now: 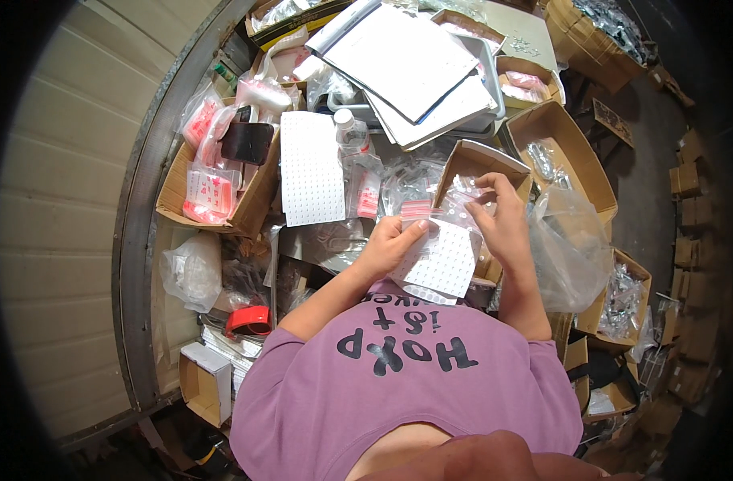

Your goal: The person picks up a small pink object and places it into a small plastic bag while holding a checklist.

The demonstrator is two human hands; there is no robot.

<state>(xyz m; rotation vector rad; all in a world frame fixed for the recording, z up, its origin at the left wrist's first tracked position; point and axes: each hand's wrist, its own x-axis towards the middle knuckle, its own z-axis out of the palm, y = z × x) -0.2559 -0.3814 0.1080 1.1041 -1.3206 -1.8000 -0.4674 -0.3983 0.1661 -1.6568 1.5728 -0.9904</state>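
Note:
My left hand (pixel 392 250) is closed, its thumb pressed on small clear zip bags (pixel 418 208) with red-striped tops. Under that thumb, a white sheet of small stickers (pixel 442 260) is gripped too, hanging down in front of my shirt. Just right of the bags, my right hand (pixel 506 220) is raised with thumb and forefinger brought close in a pinch. What it pinches, if anything, is too small to make out. An open cardboard box (pixel 506 160) stands right behind the right hand's fingers.
Another printed sticker sheet (pixel 312 168) lies left, beside a clear bottle (pixel 350 132). A carton (pixel 170 196) holds red-striped bags and a black phone (pixel 248 143). Papers (pixel 406 60) cover a grey bin at the back. A large plastic bag (pixel 571 256) and a cardboard box (pixel 575 132) are right.

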